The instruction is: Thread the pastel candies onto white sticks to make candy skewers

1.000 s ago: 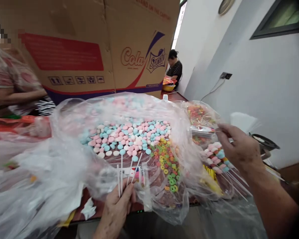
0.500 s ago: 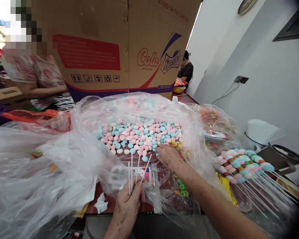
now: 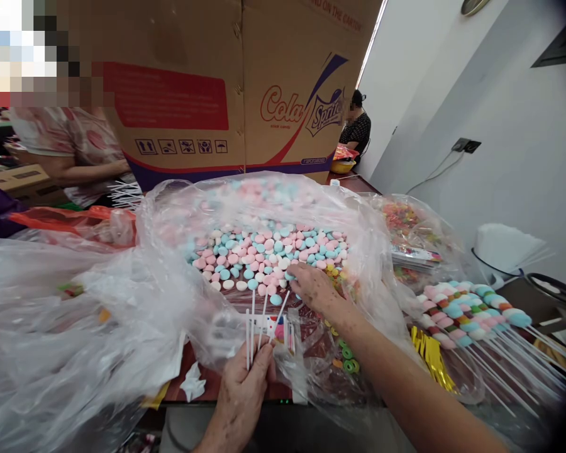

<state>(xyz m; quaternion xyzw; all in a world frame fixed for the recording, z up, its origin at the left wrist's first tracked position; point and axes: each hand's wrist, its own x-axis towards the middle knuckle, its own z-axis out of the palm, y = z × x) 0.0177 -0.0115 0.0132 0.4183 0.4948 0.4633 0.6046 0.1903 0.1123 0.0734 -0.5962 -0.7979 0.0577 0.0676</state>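
My left hand (image 3: pixel 248 374) is closed around several thin white sticks (image 3: pixel 253 314), which point up and fan out slightly above the table's near edge. My right hand (image 3: pixel 314 288) reaches into the right part of a spread of pink, blue and white marshmallow candies (image 3: pixel 255 251). Its fingers are curled down together among the candies, and what lies between the fingertips is hidden. The candies spill from a big clear plastic bag (image 3: pixel 207 207). Yellow and green gummy rings (image 3: pixel 346 355) lie beside and below my right forearm.
A tall cardboard carton (image 3: pixel 183 113) stands behind the bag. Finished candy skewers (image 3: pixel 471 314) lie at right, near gold twist ties (image 3: pixel 431 358). Plastic sheeting (image 3: pixel 75 340) covers the left side. A crumpled tissue (image 3: pixel 193 382) sits at the front edge. Two people sit beyond the carton.
My right hand has shifted slightly left and up among the candies, its fingers more curled. My left hand keeps the sticks in nearly the same place. The view has turned slightly.
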